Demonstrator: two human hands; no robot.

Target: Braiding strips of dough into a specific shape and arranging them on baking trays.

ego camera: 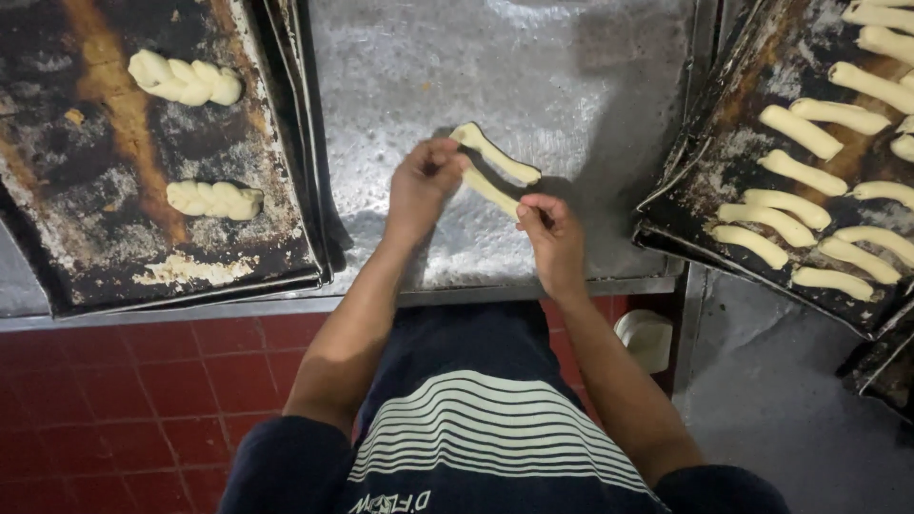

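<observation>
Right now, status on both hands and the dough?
Left hand and right hand both pinching one dough strip, folded over the metal table. Nothing in the way.

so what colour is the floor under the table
Red square tiles, with darker joints, seen in the head view.

Bare worktop (533, 57) is left open beyond the hands and the dough strip (495, 167). The left side is blocked by a tray (95, 247) with two twists, the right by a tray (705, 205) of dough sticks.
</observation>
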